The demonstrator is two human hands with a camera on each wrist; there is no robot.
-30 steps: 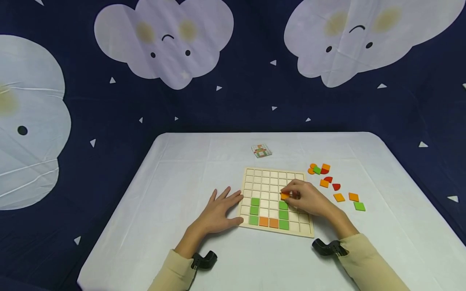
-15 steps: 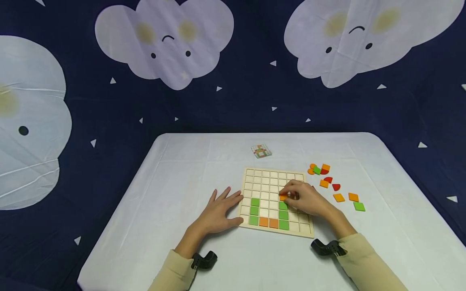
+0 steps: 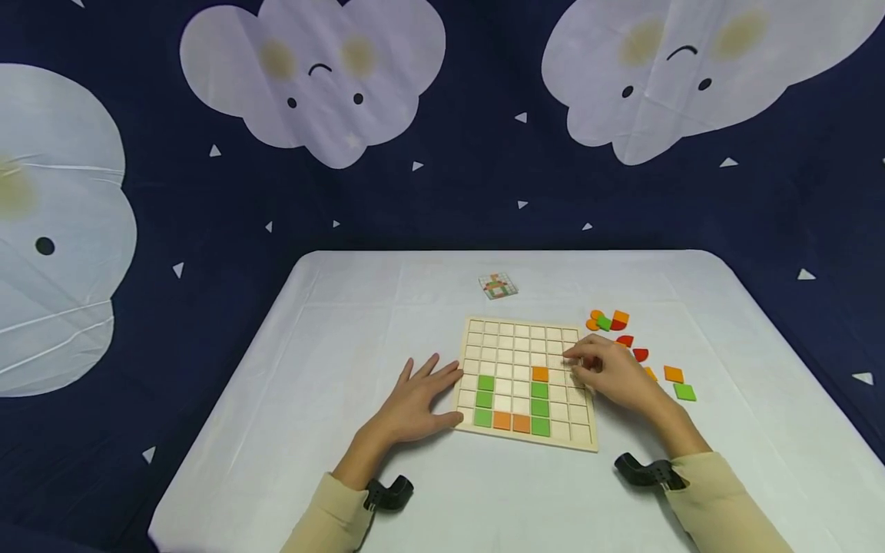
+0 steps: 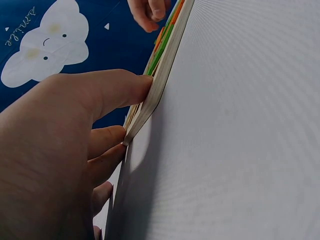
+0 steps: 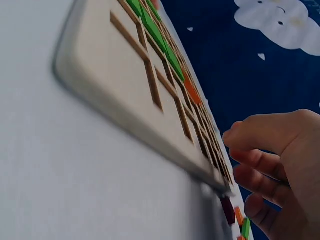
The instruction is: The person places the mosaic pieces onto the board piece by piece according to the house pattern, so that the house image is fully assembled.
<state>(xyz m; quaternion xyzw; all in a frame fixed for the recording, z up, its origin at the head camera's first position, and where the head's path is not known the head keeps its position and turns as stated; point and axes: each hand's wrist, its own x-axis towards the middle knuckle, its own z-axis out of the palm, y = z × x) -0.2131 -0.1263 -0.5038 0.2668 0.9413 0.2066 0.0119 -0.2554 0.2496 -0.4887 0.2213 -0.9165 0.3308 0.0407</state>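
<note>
- Touching the left edge of the board [image 3: 521, 373]: left hand [image 3: 415, 405], fingers spread, gripping nothing.
- Right hand [image 3: 615, 372] at the board's right edge, thumb and fingers loosely bent, nothing held.
- Left wrist view adds the thumb resting on the board's rim and the pale side wall under it.
- Only left wrist view shows lettering [image 4: 21, 25], past the board, next to a cloud [image 4: 47, 45].
- Right wrist view gives the thumb-to-finger gap clearer than head view, plus a rounded board corner close up.
- Only head view has the whole grid and the card [image 3: 498, 286], lying beyond the board: one card.
- On board: six green tiles [image 3: 539, 390], two columns of three; three orange tiles [image 3: 540, 374], two between columns in bottom row, one directly above right column.
- Loose, right of board: three reds [image 3: 641, 355], two greens [image 3: 685, 392], several oranges [image 3: 674, 374]; exact orange count can't tell, some partly behind right hand.
- Two wrist cams [image 3: 390, 494], nearer side of board.
</note>
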